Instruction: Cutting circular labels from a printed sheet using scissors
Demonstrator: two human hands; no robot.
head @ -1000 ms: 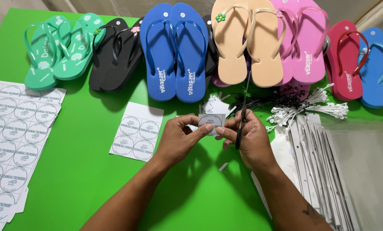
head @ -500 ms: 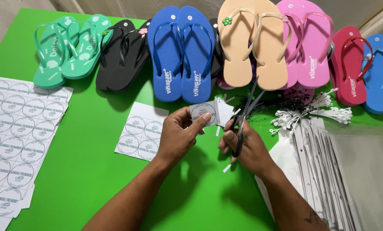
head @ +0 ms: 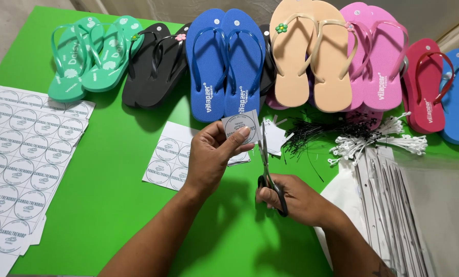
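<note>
Green surface point(head: 111, 205) fills the head view, with a row of flip-flops along its far edge — green point(head: 88, 56), black point(head: 152, 64), blue point(head: 227, 61), tan point(head: 311, 54), pink point(head: 375, 56) and red point(head: 427, 84) pairs. The left hand point(head: 214, 156) is raised near the middle, its grip closed on a small square label point(head: 239, 125) pinched between thumb and fingertips, held upright just above the surface. The right hand point(head: 291, 197) sits lower and to the right, its grip clenched through the handles of the scissors point(head: 268, 164), whose blades point up — right beside the label's edge. Under the left hand lies a cut label sheet point(head: 168, 159); a larger sheet point(head: 24, 159) of round labels covers the left side. Black ties point(head: 316, 136), white tags point(head: 378, 143) and clear bags point(head: 393, 205) lie to the right.
</note>
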